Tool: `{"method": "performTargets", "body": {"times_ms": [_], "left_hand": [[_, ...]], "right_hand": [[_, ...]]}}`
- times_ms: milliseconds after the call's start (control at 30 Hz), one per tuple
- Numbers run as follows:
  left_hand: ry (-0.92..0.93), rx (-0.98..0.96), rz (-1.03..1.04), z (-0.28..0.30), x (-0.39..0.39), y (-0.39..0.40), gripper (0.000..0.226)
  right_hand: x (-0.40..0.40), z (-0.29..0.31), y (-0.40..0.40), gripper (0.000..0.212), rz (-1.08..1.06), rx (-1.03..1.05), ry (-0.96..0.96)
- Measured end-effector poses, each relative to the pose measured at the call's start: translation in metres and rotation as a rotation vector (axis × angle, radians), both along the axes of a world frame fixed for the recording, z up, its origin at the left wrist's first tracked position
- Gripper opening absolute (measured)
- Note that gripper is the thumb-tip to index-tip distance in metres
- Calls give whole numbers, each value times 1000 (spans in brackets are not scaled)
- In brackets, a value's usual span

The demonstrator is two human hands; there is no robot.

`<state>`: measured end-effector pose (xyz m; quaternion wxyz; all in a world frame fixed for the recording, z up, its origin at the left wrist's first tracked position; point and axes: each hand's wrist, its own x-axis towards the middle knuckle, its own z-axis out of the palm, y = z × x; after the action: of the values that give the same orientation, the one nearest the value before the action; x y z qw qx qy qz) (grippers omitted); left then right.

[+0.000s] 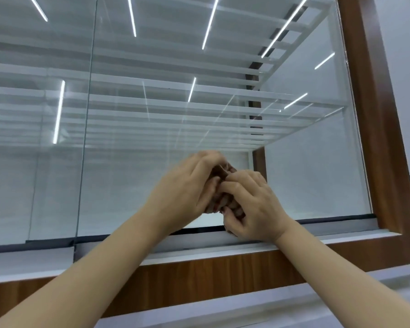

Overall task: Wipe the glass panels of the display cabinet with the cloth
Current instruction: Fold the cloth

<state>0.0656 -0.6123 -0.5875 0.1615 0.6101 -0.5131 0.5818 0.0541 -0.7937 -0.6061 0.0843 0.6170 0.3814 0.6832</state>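
The display cabinet's right glass panel [305,166] fills the upper view, with a second panel [33,162] overlapping it at the left. A small brownish cloth [223,172] is bunched between both hands just in front of the lower part of the right panel. My left hand [185,190] curls round the cloth from the left. My right hand [251,204] pinches it from the right with bent fingers. Most of the cloth is hidden by the fingers.
A brown wooden frame [379,138] borders the cabinet on the right and runs below it [199,275]. A white sill with a dark track [57,240] lies under the glass. White shelves [199,91] sit inside.
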Motion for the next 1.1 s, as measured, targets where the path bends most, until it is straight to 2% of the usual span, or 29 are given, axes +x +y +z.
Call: {"method": "performTargets", "body": {"times_ms": [100,233,400,500,633,867,1100], "left_hand": [[-71,50,85,-5,9,2,30],[-192,80,251,-1,10,2,37],[-159,98,264,-3,12,3,59],[-138,125,279,-3,10,4,70],[-135,113,272,-4,9,3,63],[-125,76,264,1,-4,-3,46],[0,1,141,6,-8,-5,36]], "right_hand": [[-4,0,-9,36,88,25,106],[-12,-5,-36,47,86,167,232],[-20,-12,-60,58,-128,309,115],[-24,-20,-66,63,-189,307,100],[-27,-26,-68,62,-167,270,178],[-30,-16,-60,43,-87,320,202],[-32,-14,-54,38,25,429,188]]}}
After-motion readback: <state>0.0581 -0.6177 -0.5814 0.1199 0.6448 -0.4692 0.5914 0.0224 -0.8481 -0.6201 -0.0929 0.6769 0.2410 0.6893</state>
